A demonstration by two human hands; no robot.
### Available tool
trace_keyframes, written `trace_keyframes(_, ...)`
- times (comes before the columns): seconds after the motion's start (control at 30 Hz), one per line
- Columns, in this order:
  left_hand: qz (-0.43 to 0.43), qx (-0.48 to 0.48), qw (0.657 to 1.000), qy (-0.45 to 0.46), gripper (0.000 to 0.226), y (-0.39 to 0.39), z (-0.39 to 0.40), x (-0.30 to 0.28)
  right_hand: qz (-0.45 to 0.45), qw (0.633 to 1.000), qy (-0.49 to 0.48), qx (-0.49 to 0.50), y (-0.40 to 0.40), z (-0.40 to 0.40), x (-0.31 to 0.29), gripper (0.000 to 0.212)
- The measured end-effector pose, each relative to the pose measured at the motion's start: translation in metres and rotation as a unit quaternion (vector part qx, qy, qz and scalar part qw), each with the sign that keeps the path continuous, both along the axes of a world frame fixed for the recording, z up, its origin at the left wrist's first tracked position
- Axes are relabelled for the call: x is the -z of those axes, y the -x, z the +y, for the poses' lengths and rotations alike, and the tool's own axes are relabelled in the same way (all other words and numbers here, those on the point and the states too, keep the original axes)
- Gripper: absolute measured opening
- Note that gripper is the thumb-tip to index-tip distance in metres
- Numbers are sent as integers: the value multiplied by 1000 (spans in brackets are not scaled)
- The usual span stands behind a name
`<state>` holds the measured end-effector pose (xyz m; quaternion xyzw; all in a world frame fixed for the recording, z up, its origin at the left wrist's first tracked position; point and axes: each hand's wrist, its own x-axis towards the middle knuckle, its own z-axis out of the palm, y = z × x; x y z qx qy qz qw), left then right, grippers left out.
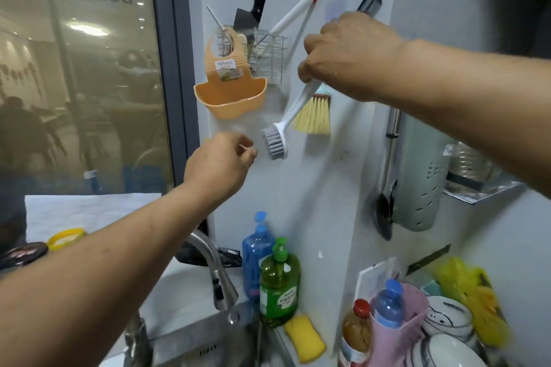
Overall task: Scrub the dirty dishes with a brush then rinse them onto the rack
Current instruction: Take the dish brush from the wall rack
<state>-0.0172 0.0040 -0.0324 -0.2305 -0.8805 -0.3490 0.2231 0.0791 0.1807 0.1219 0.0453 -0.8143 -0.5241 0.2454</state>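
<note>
The right hand (348,50) is closed round the upper part of the handle of a white dish brush (286,121), which hangs up against the far wall with its grey bristle head lowest and pointing left, just beside a yellow-bristled brush (313,115) that hangs on the same wall. The left hand (220,162) is raised just left of the bristle head, fingers loosely curled and holding nothing, close to the bristles but apparently not touching them; motion blur makes that hard to settle. The brush looks light: a slim, stiff plastic handle that will not bend much, with a small springy head. If it is wet, the smooth handle may be slippery, so the present hold near the top suits lifting it away from the wall, while scrubbing will likely call for a hold lower down, nearer the head, for pressure. The dishes (447,319), patterned bowls stacked at the near right beside a pink basket (402,322), look like ceramic, so heavy for their size, hard, breakable and slick once soaped; each is best held by the rim with the thumb inside. Green soap (278,283) and a yellow sponge (304,338) stand by the sink (190,345) at the near middle.
</note>
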Motion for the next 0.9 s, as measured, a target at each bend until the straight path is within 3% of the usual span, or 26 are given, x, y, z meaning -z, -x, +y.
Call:
trace_keyframes(0.37, -74, -14, 995, 65, 26, 12, -13, 65, -78, 971, 218, 66, 1, -27, 130, 17)
trace_keyframes(0.57, -47, -12, 969, 241, 30, 17, -13, 95, -106, 925, 356, 85, 1, -23, 193, 24)
trace_keyframes(0.7, -33, -10, 940, 338, 32, 22, -9, 114, -116, 877, 453, 112, 5, -18, 226, 24)
trace_keyframes(0.9, -26, -2, 909, 415, 31, 33, 8, 139, -131, 755, 616, 183, 6, -11, 279, 25)
